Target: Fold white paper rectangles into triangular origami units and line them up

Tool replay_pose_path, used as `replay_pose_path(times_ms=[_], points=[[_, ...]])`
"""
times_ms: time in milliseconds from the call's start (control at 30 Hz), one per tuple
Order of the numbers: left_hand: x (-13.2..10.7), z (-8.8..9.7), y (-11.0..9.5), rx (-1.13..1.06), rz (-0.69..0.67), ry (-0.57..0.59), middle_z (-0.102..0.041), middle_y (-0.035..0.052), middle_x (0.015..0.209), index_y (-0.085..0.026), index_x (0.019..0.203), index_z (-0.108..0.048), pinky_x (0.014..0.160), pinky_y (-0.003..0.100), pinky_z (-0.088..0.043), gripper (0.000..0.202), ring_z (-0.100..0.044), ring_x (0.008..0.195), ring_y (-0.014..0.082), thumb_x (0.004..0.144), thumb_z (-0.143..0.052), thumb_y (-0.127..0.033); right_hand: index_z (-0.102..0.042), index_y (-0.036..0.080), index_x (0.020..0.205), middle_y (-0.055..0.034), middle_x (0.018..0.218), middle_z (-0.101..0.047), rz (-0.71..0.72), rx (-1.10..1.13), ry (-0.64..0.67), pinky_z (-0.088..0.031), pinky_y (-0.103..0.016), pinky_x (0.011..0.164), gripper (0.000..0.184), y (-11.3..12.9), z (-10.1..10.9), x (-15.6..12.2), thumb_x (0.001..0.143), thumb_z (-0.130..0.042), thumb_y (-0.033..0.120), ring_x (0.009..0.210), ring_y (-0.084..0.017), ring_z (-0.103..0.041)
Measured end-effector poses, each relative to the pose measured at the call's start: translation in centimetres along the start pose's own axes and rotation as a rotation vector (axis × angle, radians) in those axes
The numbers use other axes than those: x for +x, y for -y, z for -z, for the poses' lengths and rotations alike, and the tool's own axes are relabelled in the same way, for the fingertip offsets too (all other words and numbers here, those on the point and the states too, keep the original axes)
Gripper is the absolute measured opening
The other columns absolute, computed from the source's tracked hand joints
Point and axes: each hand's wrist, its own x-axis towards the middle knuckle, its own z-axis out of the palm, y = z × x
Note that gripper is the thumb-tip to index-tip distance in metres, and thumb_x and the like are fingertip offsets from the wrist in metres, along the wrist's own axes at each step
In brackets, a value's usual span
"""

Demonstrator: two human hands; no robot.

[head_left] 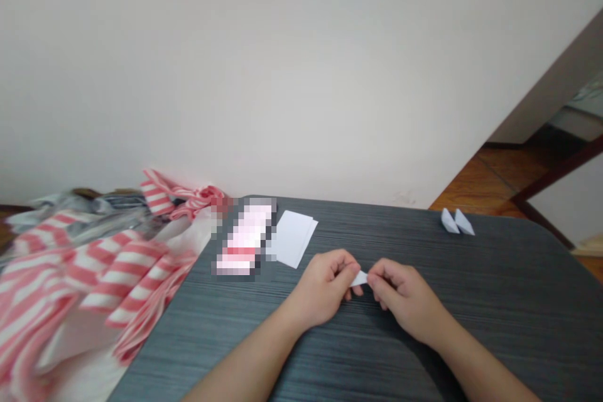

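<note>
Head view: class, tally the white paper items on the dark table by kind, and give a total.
loose folded paper triangles, far right: 2
small folded paper piece, pinched between left hand and right hand: 1
stack of flat white sheets: 1
Total: 4

Both bare forearms [254, 358] reach in from the lower edge and converge; the left hand [325, 286] is curled, knuckles up; the right hand [400, 298] mirrors it; both sets of fingertips pinch one small white folded paper piece [360, 278] between them.
</note>
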Motion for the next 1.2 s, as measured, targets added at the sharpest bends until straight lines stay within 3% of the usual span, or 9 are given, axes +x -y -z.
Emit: replay_pose_path(times_ms=[700,900,1200], points=[[-0.03,0.06,0.01,0.024,-0.025,0.025,-0.066,0.0017,0.066,-0.016,0.075,-0.060,0.055,0.022,-0.040,0.026,-0.055,0.057,0.0119,0.091,-0.052,-0.034,-0.053,0.021,0.072,0.0046,0.055,-0.052,-0.028,0.037,-0.090,-0.039,-0.024,0.054,0.026,-0.40,0.47,-0.02,0.095,-0.047,0.030,0.052,-0.013,-0.050],[-0.06,0.00,0.21,-0.019,-0.015,-0.009,-0.066,0.0018,0.066,-0.016,0.075,-0.058,0.054,0.022,-0.039,0.026,-0.053,0.055,0.0117,0.092,-0.051,-0.034,-0.059,0.019,0.080,0.0033,0.061,-0.057,-0.045,0.105,-0.031,-0.040,-0.023,0.054,0.019,-0.38,0.44,-0.02,0.094,-0.048,0.027,0.052,-0.012,-0.051],[-0.05,0.15,-0.18,0.145,-0.060,0.048,-0.060,-0.0012,0.062,-0.016,0.074,-0.061,0.056,0.021,-0.040,0.027,-0.055,0.058,0.0113,0.093,-0.050,-0.033,-0.054,0.019,0.070,0.0038,0.058,-0.054,-0.046,0.090,-0.053,-0.038,-0.023,0.052,0.025,-0.60,0.47,0.06,0.093,-0.050,0.027,0.051,-0.011,-0.049]])
